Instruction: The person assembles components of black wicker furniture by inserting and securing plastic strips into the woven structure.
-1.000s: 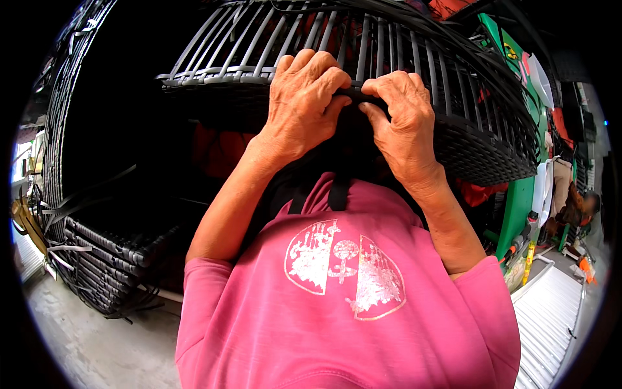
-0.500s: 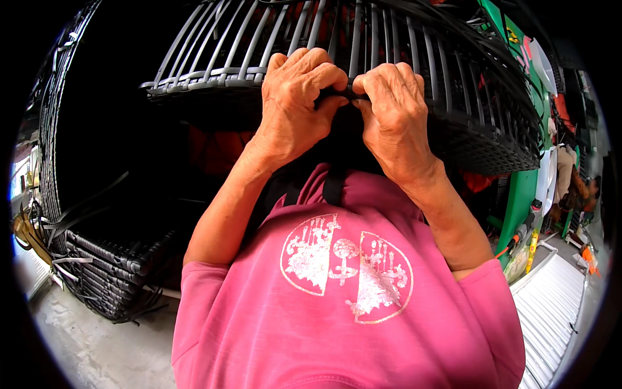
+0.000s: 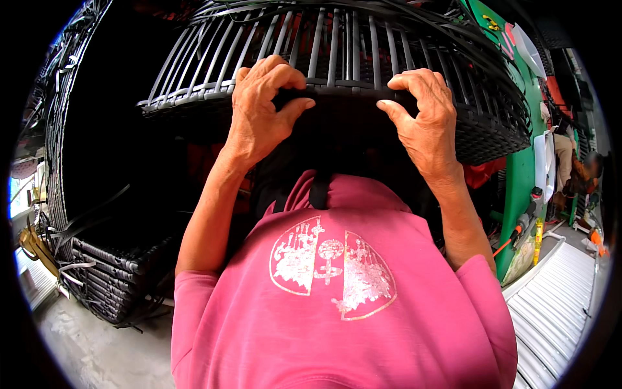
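A black wicker piece (image 3: 194, 99) of flat plastic strips lies across the top, with long parallel strips running up from its tightly woven near edge. My left hand (image 3: 264, 97) is curled over that edge left of centre, fingers on top and thumb below. Farther right, my right hand (image 3: 424, 110) grips the same edge in a like way, its thumb pointing inward. A stretch of dark edge shows between the two hands. Shadow hides what lies right under the thumbs, so I cannot tell if a separate strip is pinched there.
Loose black strips (image 3: 414, 13) trail over the wicker at the top. A stack of woven black pieces (image 3: 107, 285) stands at the lower left above grey concrete floor (image 3: 84, 347). On the right are a green panel (image 3: 518, 207), a yellow tube (image 3: 538, 240) and a white ribbed surface (image 3: 557, 298).
My hands have moved apart along the woven edge, the left one leftward and the right one rightward. Before, their thumbs and forefingers nearly met at the middle.
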{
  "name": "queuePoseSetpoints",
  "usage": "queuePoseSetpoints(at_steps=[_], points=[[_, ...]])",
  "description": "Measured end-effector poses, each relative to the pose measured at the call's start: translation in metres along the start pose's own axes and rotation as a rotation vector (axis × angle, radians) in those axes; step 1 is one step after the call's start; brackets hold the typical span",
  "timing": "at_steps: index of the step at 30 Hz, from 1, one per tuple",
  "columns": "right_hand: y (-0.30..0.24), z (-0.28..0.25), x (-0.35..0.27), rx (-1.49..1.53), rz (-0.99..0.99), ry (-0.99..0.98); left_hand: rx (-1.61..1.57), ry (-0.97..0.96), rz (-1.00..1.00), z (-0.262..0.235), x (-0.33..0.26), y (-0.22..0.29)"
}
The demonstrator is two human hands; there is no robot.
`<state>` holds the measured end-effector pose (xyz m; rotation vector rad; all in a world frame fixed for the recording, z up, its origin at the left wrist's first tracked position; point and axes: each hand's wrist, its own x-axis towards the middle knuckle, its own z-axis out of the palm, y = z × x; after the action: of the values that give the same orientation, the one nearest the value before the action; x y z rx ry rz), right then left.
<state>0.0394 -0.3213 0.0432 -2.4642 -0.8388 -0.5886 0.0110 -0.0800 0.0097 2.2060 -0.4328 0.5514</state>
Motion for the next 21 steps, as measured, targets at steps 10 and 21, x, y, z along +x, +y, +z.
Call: queuePoseSetpoints(at_steps=[10, 21], points=[[-0.003, -0.008, 0.002, -0.062, -0.006, 0.004, -0.011, 0.039, 0.16, 0.045, 0.025, 0.031], [0.003, -0.018, 0.001, 0.014, 0.013, -0.058, -0.011, 0.0, 0.115, 0.056, 0.035, 0.044]])
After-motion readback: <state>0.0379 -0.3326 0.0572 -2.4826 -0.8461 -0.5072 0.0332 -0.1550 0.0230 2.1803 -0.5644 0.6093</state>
